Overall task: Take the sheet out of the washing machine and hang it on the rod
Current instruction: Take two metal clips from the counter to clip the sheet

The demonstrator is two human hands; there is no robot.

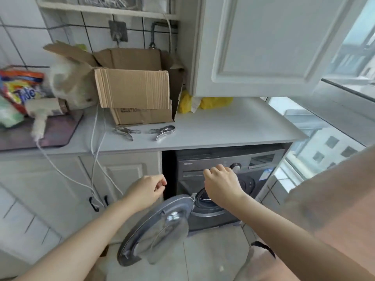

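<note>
A dark grey washing machine (211, 161) stands under the white counter. Its round door (156, 228) is swung wide to the left, and the drum opening (205, 199) shows dark behind my right wrist. No sheet shows inside, and no rod is in view. My left hand (146, 192) hovers just above the door's top edge, fingers curled loosely, holding nothing. My right hand (222, 184) is in front of the machine's panel, above the drum opening, fingers bent, with nothing in it.
On the white counter (233, 122) lie two metal clips (162, 131), an open cardboard box (134, 88), yellow bags (215, 102) and a detergent bag (22, 92). A wall cabinet door (263, 43) hangs above. White cords (95, 159) dangle over the lower cabinets. A window is on the right.
</note>
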